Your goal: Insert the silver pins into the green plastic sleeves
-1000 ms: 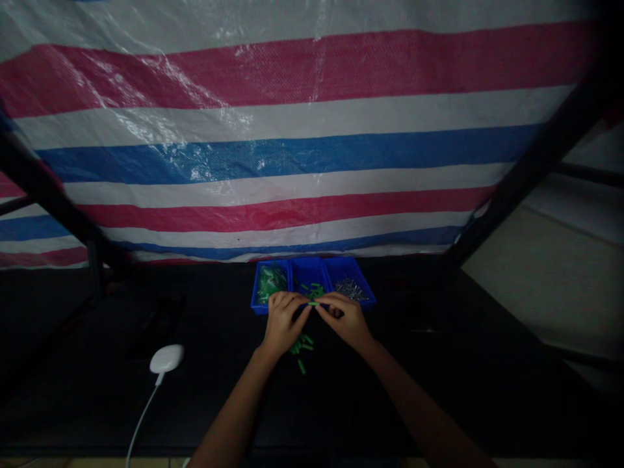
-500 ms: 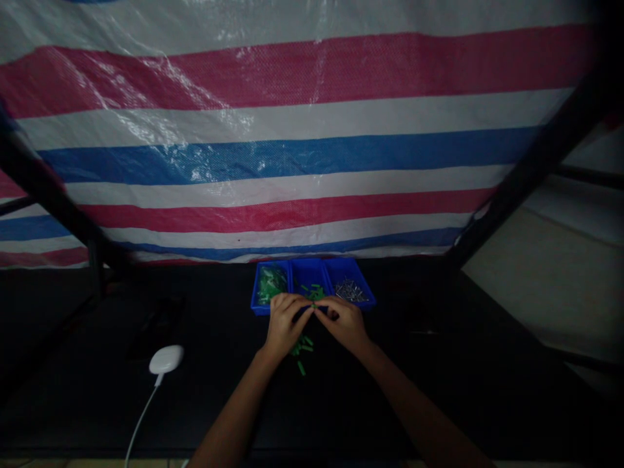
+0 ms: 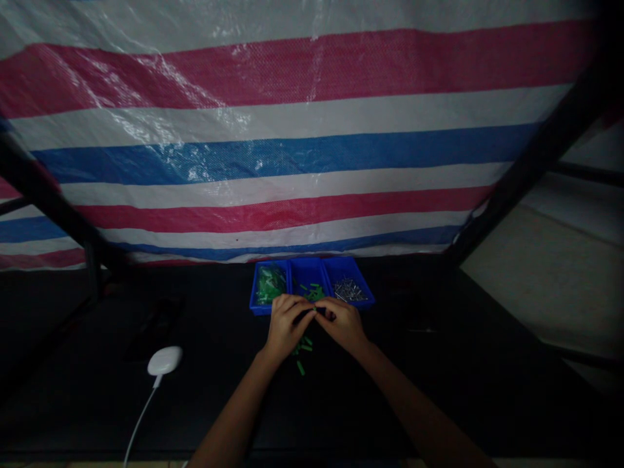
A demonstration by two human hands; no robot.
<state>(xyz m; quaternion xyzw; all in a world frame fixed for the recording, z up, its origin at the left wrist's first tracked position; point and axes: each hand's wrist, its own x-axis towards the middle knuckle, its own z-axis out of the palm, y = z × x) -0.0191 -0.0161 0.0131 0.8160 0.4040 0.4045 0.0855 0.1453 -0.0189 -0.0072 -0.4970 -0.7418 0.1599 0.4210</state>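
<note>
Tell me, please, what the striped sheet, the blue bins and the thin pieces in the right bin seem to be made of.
Striped sheet: probably woven plastic, glossy; it shows a fine weave and bright, creased glare.
Blue bins: likely plastic, fairly smooth; the walls are evenly coloured.
Thin pieces: probably metal, shiny; they look silvery, though very small here.

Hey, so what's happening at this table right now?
The left hand and right hand meet at the fingertips around a small green piece. Just beyond are blue bins holding a clear bag, loose green pieces and metal pins. More green pieces lie on the table nearer the person.
</note>
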